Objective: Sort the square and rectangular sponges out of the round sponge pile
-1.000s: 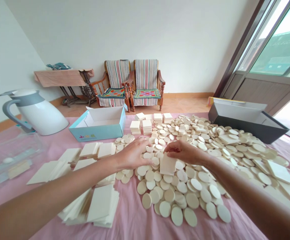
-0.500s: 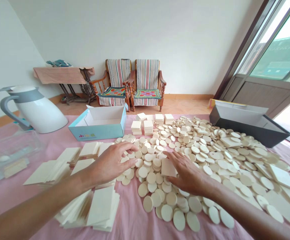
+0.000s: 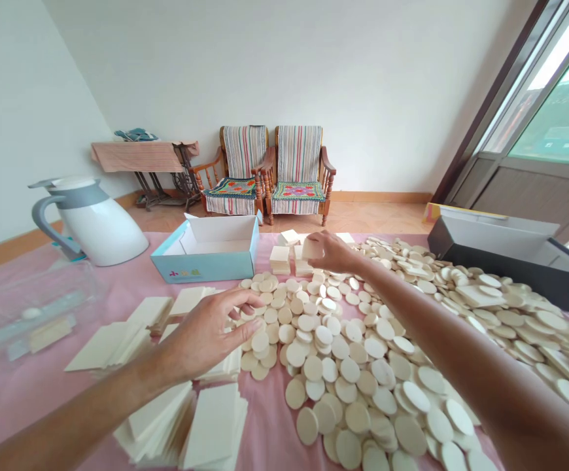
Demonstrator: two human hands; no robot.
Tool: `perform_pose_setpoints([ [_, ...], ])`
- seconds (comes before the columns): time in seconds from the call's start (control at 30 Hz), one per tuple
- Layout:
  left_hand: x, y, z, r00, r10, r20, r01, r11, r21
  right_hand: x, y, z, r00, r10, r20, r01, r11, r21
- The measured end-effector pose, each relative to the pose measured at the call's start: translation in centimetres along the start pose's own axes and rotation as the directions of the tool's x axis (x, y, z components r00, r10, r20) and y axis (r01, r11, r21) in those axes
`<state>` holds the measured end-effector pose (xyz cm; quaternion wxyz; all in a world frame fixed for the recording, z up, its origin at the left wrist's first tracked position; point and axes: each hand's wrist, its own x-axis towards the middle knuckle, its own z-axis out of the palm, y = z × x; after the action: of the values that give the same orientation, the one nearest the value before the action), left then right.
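My right hand (image 3: 332,252) reaches to the far side of the table, its fingers closed on a pale square wooden tile (image 3: 312,249). That tile is at the small stacks of square tiles (image 3: 280,259), partly covering one of them. Whether it rests on the stack or hovers just above, I cannot tell. My left hand (image 3: 218,327) is open, thumb and fingers apart and with nothing in them, over the left edge of the loose round wooden discs (image 3: 309,333). Below and beside it lie stacks of larger square tiles (image 3: 210,425), partly hidden by my left forearm.
A light blue open box (image 3: 206,267) stands at the back left, a black open box (image 3: 500,261) at the back right. On the left are a white jug (image 3: 105,226) and a clear plastic container (image 3: 0,320). Two wooden armchairs (image 3: 298,163) stand against the wall.
My right hand has moved from the disc pile away to the far stacks, carrying the square tile. My left hand stays nearly in place. The view has shifted slightly.
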<state>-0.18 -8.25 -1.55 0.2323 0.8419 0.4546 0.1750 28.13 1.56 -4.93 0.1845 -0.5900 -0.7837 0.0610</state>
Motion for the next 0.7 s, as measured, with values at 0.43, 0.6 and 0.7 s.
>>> perform_pose_setpoints([
  [0.43, -0.1, -2.0, 0.0, 0.998, -0.066, -0.006, 0.065, 0.997, -0.052, 4.4, 0.4, 0.9, 0.975, 0.022, 0.221, -0.011, 0.999, -0.048],
  [0.6, -0.4, -2.1, -0.1, 0.999, -0.037, 0.004, 0.037, 0.997, -0.073, -0.1, 2.5, -2.6, 1.0, -0.023, 0.019, 0.023, 1.0, -0.012],
  [0.7, -1.4, -1.9, -0.5, 1.0, -0.013, -0.01, 0.012, 0.996, -0.093, -4.3, 5.8, -4.0, 0.995, 0.103, 0.003, -0.102, 0.987, -0.126],
])
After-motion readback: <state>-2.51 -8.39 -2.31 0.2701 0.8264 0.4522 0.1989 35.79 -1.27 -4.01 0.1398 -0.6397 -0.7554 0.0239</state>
